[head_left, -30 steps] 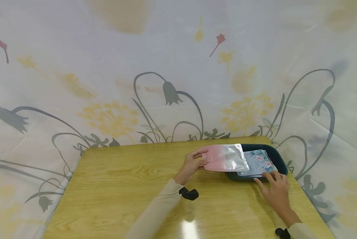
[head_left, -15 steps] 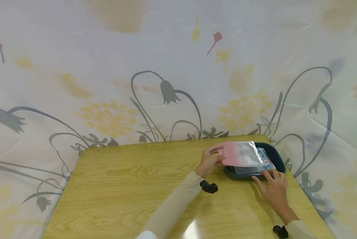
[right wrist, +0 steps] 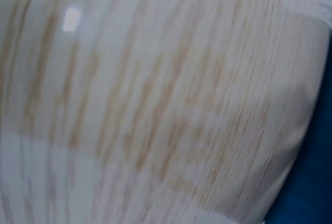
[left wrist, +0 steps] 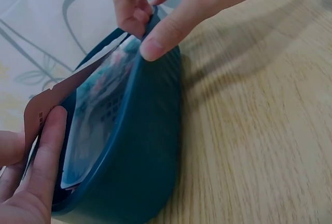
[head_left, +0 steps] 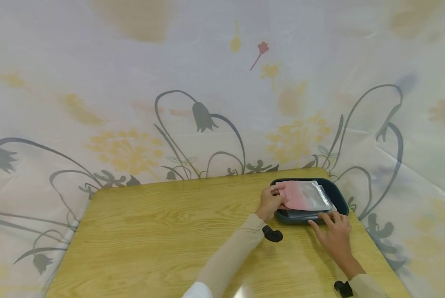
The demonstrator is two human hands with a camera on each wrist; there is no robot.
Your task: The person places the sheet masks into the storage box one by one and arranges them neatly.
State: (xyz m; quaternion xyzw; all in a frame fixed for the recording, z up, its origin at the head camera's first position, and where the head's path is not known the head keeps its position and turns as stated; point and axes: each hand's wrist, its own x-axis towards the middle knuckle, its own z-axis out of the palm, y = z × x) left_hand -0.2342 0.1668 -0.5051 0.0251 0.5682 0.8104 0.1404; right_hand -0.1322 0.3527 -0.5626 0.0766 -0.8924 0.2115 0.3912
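Note:
My left hand [head_left: 271, 203] pinches the left end of a flat pink-and-silver foil packet [head_left: 307, 196]. The packet lies over the inside of a dark teal plastic basket [head_left: 339, 196] at the right rear of the table. In the left wrist view, the packet stands tilted along the basket's far side, with my left fingers [left wrist: 49, 151] under its near end. Beneath it are other packets [left wrist: 101, 94], one with a flower print, partly covered. My right hand [head_left: 336, 238] grips the basket's front rim, thumb outside and fingertips inside.
The basket stands on a wood-grain table [head_left: 163, 231], close to the rear right corner. Behind it hangs a flower-patterned curtain [head_left: 192, 62]. The right wrist view shows mostly tabletop [right wrist: 145, 99] and a dark blue shape [right wrist: 306, 182] at its edge.
My left hand has carried the pink packet rightward and down, from beside and over the basket's left part to inside its outline. My right hand has kept its place at the rim.

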